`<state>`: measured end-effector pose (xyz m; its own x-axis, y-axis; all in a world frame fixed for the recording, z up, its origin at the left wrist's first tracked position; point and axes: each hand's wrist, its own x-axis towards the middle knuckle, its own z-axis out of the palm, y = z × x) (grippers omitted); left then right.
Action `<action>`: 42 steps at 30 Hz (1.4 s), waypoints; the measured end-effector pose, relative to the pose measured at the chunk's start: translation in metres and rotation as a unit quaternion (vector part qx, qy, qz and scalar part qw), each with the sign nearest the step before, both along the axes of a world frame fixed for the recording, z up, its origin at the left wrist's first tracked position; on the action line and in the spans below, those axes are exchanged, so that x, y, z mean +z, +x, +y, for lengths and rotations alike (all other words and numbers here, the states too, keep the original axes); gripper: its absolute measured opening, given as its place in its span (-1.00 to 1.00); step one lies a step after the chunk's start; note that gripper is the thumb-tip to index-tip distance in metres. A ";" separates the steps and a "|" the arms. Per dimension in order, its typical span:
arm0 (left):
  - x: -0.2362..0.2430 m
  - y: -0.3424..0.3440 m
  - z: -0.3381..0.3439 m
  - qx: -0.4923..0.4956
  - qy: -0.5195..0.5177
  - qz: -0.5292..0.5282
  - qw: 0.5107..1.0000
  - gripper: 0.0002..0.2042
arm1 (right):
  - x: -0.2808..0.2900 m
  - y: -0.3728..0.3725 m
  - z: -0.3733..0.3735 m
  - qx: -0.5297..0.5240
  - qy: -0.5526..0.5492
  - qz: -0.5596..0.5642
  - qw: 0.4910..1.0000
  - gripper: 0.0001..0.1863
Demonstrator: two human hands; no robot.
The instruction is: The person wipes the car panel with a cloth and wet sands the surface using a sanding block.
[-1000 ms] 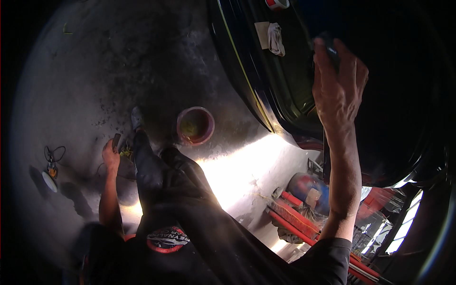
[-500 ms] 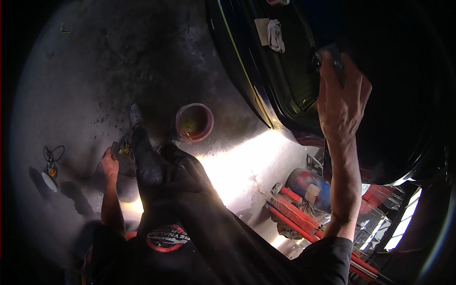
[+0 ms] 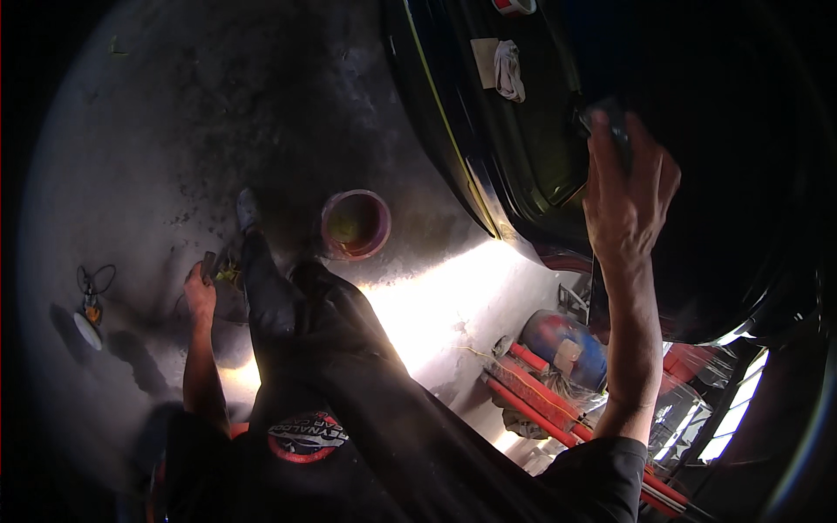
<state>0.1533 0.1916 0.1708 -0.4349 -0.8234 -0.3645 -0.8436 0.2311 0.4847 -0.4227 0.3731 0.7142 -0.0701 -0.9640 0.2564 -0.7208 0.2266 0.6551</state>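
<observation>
My right hand (image 3: 629, 196) reaches far over a dark car body (image 3: 549, 157) and is closed on a dark flat block (image 3: 615, 124), partly hidden behind the fingers and blurred. The block appears to lie against the dark panel. On the car, farther away and to the left of this hand, a crumpled pale cloth (image 3: 508, 71) rests beside a tan sheet of paper (image 3: 485, 63). My left hand (image 3: 200, 295) hangs low on the left, next to my leg, with its fingers closed round a small dark rectangular block (image 3: 208, 264).
A pinkish bucket (image 3: 384, 228) with murky greenish contents stands on the concrete floor. At the left lies a corded tool with a pale disc (image 3: 87, 330). Red metal bars (image 3: 536, 397) and a blue-and-red drum (image 3: 575, 344) are at lower right. A red-and-white round item (image 3: 514, 7) sits at the top.
My right hand and its block have shifted slightly toward me. The block in my left hand now stands more upright and shows more above the fingers.
</observation>
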 end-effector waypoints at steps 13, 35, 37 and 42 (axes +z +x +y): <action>0.001 -0.007 -0.006 0.001 -0.037 -0.006 0.999 -0.52 | -0.008 -0.017 0.000 0.018 0.010 0.017 1.000 -0.62; 0.002 -0.017 -0.021 -0.018 0.023 0.017 0.999 -0.52 | 0.003 0.014 0.014 0.029 -0.019 0.001 0.999 -0.50; -0.001 -0.019 -0.023 -0.006 -0.038 -0.011 0.999 -0.53 | 0.004 0.013 0.012 0.005 -0.004 0.002 1.000 -0.50; -0.007 -0.016 -0.029 -0.031 -0.010 -0.005 0.999 -0.54 | -0.003 -0.003 -0.025 0.007 0.002 0.009 1.000 -0.52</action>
